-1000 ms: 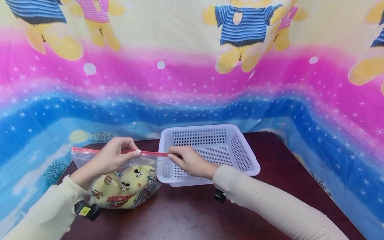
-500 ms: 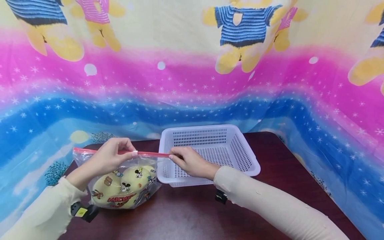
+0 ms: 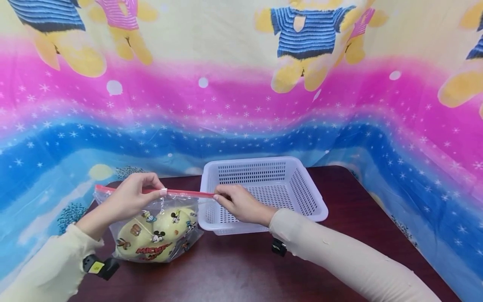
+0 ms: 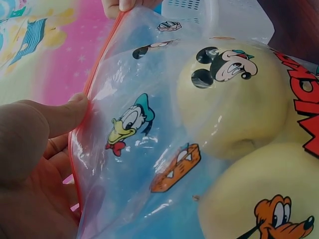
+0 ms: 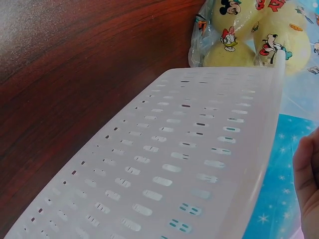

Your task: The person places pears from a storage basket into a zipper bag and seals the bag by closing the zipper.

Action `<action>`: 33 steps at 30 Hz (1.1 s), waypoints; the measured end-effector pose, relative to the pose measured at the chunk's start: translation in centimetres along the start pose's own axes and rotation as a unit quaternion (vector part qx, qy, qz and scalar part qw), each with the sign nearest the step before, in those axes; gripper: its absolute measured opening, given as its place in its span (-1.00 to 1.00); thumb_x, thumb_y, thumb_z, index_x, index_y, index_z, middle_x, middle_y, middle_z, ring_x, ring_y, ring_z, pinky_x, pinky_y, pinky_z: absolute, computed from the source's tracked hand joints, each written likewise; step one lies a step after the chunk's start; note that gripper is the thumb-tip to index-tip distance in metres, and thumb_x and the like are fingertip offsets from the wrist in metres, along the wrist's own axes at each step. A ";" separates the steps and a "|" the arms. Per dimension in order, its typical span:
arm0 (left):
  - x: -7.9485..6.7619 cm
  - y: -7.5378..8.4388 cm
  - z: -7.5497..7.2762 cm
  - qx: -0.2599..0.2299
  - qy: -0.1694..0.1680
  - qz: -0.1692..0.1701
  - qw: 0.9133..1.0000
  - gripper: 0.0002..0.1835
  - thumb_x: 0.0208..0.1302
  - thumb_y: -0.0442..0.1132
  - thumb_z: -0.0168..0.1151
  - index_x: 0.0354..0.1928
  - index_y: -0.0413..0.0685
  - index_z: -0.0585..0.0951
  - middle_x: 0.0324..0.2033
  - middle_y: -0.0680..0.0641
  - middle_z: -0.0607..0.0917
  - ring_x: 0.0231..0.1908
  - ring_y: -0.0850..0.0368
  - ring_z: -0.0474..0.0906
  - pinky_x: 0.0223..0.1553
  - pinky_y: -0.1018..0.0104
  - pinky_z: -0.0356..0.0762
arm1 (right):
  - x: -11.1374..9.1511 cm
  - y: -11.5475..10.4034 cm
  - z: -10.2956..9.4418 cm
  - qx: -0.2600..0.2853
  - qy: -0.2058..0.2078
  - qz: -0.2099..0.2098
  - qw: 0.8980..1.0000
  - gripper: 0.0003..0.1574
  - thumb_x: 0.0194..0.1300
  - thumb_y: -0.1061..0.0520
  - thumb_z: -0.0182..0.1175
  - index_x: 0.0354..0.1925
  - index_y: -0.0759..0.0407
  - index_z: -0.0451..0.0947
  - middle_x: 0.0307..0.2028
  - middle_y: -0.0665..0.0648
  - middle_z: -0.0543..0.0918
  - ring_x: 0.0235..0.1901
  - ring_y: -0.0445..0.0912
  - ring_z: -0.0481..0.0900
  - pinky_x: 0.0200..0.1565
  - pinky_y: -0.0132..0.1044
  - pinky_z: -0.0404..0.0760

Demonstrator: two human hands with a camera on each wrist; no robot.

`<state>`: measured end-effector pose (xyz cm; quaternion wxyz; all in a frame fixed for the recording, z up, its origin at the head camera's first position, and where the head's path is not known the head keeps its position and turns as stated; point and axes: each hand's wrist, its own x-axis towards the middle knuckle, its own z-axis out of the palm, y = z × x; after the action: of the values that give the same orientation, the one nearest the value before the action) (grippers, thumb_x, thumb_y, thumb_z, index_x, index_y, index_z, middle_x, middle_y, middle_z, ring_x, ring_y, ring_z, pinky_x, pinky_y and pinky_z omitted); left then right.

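A clear zip bag (image 3: 149, 228) with cartoon prints and a red zip strip (image 3: 188, 193) stands on the left of the table. Inside it are several pale yellow round fruits (image 4: 234, 104). My left hand (image 3: 132, 195) pinches the strip between thumb and fingers, at a small white slider (image 3: 163, 192). The right hand (image 3: 239, 203) grips the strip's right end, above the near left part of a white plastic basket (image 3: 264, 227). Between the two hands the strip is stretched straight. In the right wrist view only an edge of the right hand (image 5: 306, 174) shows.
The slotted basket sits at the back of the dark red-brown table (image 3: 234, 268), its left rim close beside the bag. A printed cloth (image 3: 226, 105) with bears and snowflakes hangs behind the table and along both sides.
My left hand has slid leftward along the red strip together with the white slider. The right hand keeps its hold on the strip's end, and the bag has shifted very slightly right.
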<state>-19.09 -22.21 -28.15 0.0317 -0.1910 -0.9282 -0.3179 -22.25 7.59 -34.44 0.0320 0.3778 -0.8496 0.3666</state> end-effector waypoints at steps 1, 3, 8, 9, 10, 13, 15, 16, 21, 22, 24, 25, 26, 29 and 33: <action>0.0 0.0 0.0 -0.001 0.000 0.001 1.000 -0.92 0.33 -0.22 0.34 -0.29 -0.03 0.63 -0.28 -0.01 0.74 -0.20 0.16 0.66 -0.19 0.36 0.59 | 0.0 0.0 0.0 0.000 0.000 0.000 1.000 -0.77 0.53 0.15 0.07 -0.34 0.07 0.51 -0.59 -0.06 0.34 -0.59 -0.28 0.27 -0.49 -0.47 0.25; 0.0 0.0 -0.1 -0.002 0.000 0.002 1.000 -0.92 0.34 -0.22 0.33 -0.29 -0.04 0.63 -0.27 -0.01 0.74 -0.20 0.16 0.66 -0.19 0.37 0.60 | 0.0 0.1 0.0 0.001 0.001 0.000 1.000 -0.77 0.53 0.15 0.07 -0.34 0.07 0.51 -0.59 -0.06 0.34 -0.59 -0.28 0.27 -0.49 -0.47 0.25; -0.2 -0.1 -0.2 0.002 0.000 0.005 1.000 -0.93 0.35 -0.22 0.32 -0.27 -0.04 0.63 -0.27 -0.01 0.73 -0.18 0.16 0.66 -0.15 0.36 0.60 | 0.0 0.2 0.0 0.006 -0.001 0.004 1.000 -0.77 0.54 0.15 0.06 -0.35 0.07 0.50 -0.59 -0.06 0.33 -0.59 -0.27 0.26 -0.49 -0.46 0.25; -0.2 -0.1 -0.3 0.002 0.001 0.006 1.000 -0.92 0.35 -0.22 0.32 -0.27 -0.04 0.62 -0.27 -0.01 0.73 -0.18 0.16 0.66 -0.15 0.36 0.60 | 0.0 0.2 0.0 0.007 -0.001 0.005 1.000 -0.77 0.54 0.15 0.06 -0.34 0.07 0.51 -0.59 -0.06 0.33 -0.59 -0.28 0.26 -0.49 -0.46 0.25; -0.2 -0.2 -0.3 0.001 0.001 0.007 1.000 -0.92 0.35 -0.22 0.32 -0.27 -0.05 0.62 -0.27 -0.01 0.73 -0.19 0.17 0.66 -0.15 0.36 0.60 | 0.0 0.2 0.0 0.006 -0.001 0.006 1.000 -0.76 0.54 0.14 0.06 -0.34 0.06 0.51 -0.59 -0.06 0.33 -0.59 -0.28 0.26 -0.49 -0.46 0.25; -0.3 -0.3 -0.3 -0.005 0.000 0.010 1.000 -0.91 0.35 -0.22 0.32 -0.27 -0.06 0.62 -0.28 -0.02 0.73 -0.22 0.19 0.67 -0.20 0.39 0.61 | 0.0 0.3 0.1 0.006 -0.001 0.007 1.000 -0.76 0.54 0.14 0.06 -0.34 0.06 0.51 -0.59 -0.06 0.33 -0.60 -0.28 0.26 -0.50 -0.46 0.25; -0.3 -0.4 -0.3 -0.007 0.001 0.010 1.000 -0.90 0.35 -0.22 0.32 -0.27 -0.07 0.62 -0.28 -0.02 0.73 -0.25 0.21 0.67 -0.23 0.39 0.61 | 0.0 0.3 0.1 0.006 -0.001 0.007 1.000 -0.77 0.54 0.14 0.06 -0.34 0.06 0.52 -0.59 -0.06 0.33 -0.59 -0.28 0.26 -0.50 -0.46 0.25; -0.3 -0.4 -0.4 -0.007 0.002 0.010 1.000 -0.90 0.35 -0.22 0.32 -0.27 -0.07 0.61 -0.28 -0.03 0.72 -0.26 0.21 0.66 -0.24 0.40 0.61 | 0.0 0.3 0.1 0.006 -0.001 0.007 1.000 -0.77 0.54 0.14 0.06 -0.34 0.06 0.51 -0.59 -0.06 0.33 -0.59 -0.28 0.26 -0.50 -0.46 0.25; -0.4 -0.6 -0.4 -0.006 0.006 0.011 1.000 -0.90 0.35 -0.23 0.32 -0.28 -0.09 0.61 -0.30 -0.04 0.72 -0.31 0.24 0.65 -0.26 0.40 0.60 | 0.0 0.3 0.1 0.008 -0.002 0.009 1.000 -0.75 0.55 0.14 0.05 -0.35 0.06 0.49 -0.59 -0.05 0.33 -0.59 -0.27 0.25 -0.49 -0.46 0.25; -0.5 -0.6 -0.5 -0.005 0.006 0.011 1.000 -0.90 0.35 -0.24 0.32 -0.28 -0.10 0.61 -0.30 -0.04 0.73 -0.32 0.25 0.65 -0.26 0.39 0.60 | 0.0 0.3 0.1 0.008 -0.003 0.009 1.000 -0.75 0.55 0.14 0.05 -0.36 0.06 0.49 -0.59 -0.05 0.33 -0.59 -0.27 0.25 -0.49 -0.45 0.25; -0.5 -0.6 -0.5 -0.004 0.007 0.010 1.000 -0.91 0.34 -0.26 0.32 -0.27 -0.11 0.61 -0.31 -0.04 0.73 -0.34 0.25 0.65 -0.27 0.39 0.60 | 0.0 0.3 0.1 0.009 -0.005 0.010 1.000 -0.74 0.55 0.13 0.05 -0.37 0.06 0.48 -0.59 -0.05 0.33 -0.59 -0.27 0.25 -0.49 -0.46 0.25; -0.5 -0.6 -0.5 -0.003 0.008 0.010 1.000 -0.91 0.34 -0.26 0.32 -0.27 -0.12 0.61 -0.32 -0.04 0.73 -0.35 0.26 0.64 -0.28 0.39 0.59 | -0.1 0.2 0.1 0.009 -0.005 0.011 1.000 -0.74 0.55 0.13 0.05 -0.37 0.06 0.47 -0.58 -0.05 0.33 -0.59 -0.27 0.25 -0.49 -0.45 0.25; -0.6 -0.6 -0.5 -0.002 0.010 0.011 1.000 -0.91 0.34 -0.27 0.32 -0.27 -0.13 0.61 -0.32 -0.04 0.72 -0.35 0.26 0.64 -0.28 0.39 0.59 | -0.1 0.2 0.1 0.010 -0.005 0.010 1.000 -0.74 0.55 0.13 0.05 -0.37 0.06 0.47 -0.58 -0.05 0.33 -0.59 -0.27 0.25 -0.49 -0.45 0.25; -0.6 -0.6 -0.5 0.002 0.014 0.015 1.000 -0.90 0.33 -0.27 0.33 -0.28 -0.14 0.62 -0.33 -0.03 0.72 -0.34 0.26 0.64 -0.26 0.39 0.58 | -0.1 0.2 0.0 0.010 -0.004 0.010 1.000 -0.75 0.55 0.14 0.05 -0.36 0.06 0.48 -0.58 -0.05 0.33 -0.59 -0.27 0.26 -0.49 -0.46 0.25; -0.7 -0.6 -0.5 0.015 0.022 0.019 0.999 -0.89 0.33 -0.25 0.34 -0.30 -0.12 0.62 -0.33 -0.01 0.72 -0.28 0.23 0.63 -0.20 0.37 0.57 | -0.1 0.2 0.0 0.009 -0.003 0.007 1.000 -0.74 0.55 0.14 0.05 -0.36 0.07 0.48 -0.58 -0.05 0.33 -0.58 -0.27 0.26 -0.48 -0.45 0.26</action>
<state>-18.69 -23.17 -28.17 0.0609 -0.2010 -0.9281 -0.3075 -22.29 7.76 -34.60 0.0235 0.3729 -0.8492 0.3731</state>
